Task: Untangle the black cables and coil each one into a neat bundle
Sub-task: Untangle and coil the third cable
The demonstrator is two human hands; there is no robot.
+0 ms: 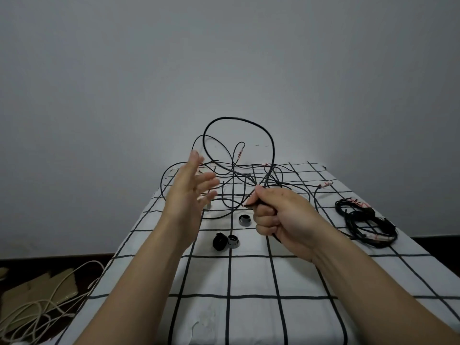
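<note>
A tangle of thin black cables [234,178] lies at the far end of the white checked cloth [249,275]. My right hand [281,215] grips one black cable; a large loop of it [239,120] stands up in the air above the tangle. My left hand [191,192] hovers left of the loop with fingers spread and holds nothing. At the right, coiled black cable bundles [366,221] lie on the cloth, some with white and red tags.
Three small rolls of strap or tape lie near the middle: a black one [219,241], a grey one [233,241] and another grey one [244,219]. Cream cables [37,310] and cardboard lie on the dark floor at the lower left. A grey wall stands behind.
</note>
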